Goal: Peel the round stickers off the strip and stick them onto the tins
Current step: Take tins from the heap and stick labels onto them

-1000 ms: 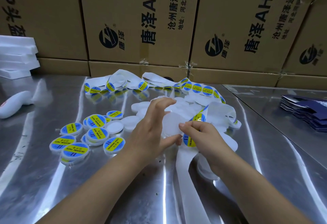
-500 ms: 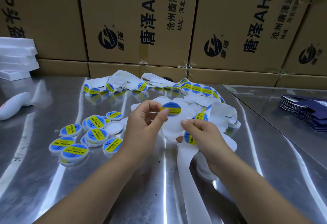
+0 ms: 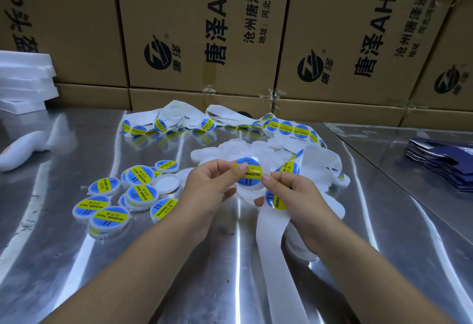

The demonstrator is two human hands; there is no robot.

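Above the middle of the steel tabletop [image 3: 179,272], my left hand [image 3: 212,185] grips a round white tin [image 3: 249,188], thumb on the blue-and-yellow sticker [image 3: 248,174] covering its face, fingers behind. My right hand [image 3: 294,195] pinches the white strip [image 3: 271,241] in curled fingers, with a second sticker [image 3: 276,199] just under them. Its forefinger tip touches the right rim of the tin's sticker. The strip's bare end runs toward the near edge. Its other part loops behind my right hand and winds along the far edge.

Bare white tins [image 3: 230,147] lie heaped between my hands and the far edge, partly hidden by the tin I hold. Labelled tins [image 3: 110,217] cluster toward the left edge, some stacked. At the left edge a white curved object [image 3: 20,149] is cut off; I cannot tell what it is. White foam slabs [image 3: 23,80] are stacked at the far left corner. Dark blue flat packs [image 3: 445,167] lie beyond a seam on the right, also cut off. Cardboard boxes [image 3: 204,29] stand behind the far edge.

My sticker's yellow band reads "SOLDERING PASTE", with "II" beneath. On the boxes I read "唐泽" and "AH4" beside a round black logo; the smaller characters are hard to make out.
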